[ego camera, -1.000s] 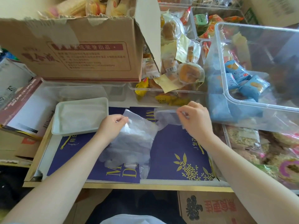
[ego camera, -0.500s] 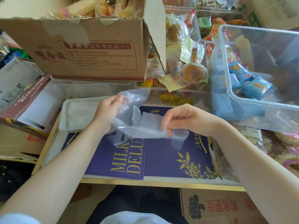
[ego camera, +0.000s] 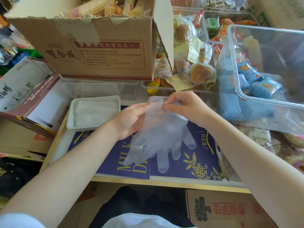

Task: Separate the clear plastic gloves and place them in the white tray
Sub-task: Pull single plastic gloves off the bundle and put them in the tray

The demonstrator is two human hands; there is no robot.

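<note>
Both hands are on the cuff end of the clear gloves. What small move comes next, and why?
Probably pull the cuff layers apart. The left hand and right hand both pinch the top edge of the clear plastic gloves, which hang overlapped above the blue box. The white tray sits just left, ready for the freed glove.

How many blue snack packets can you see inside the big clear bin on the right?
3 plainly: one upper left, one below it, one lower right, all in the clear bin. Others may be hidden behind its blurred walls.
</note>
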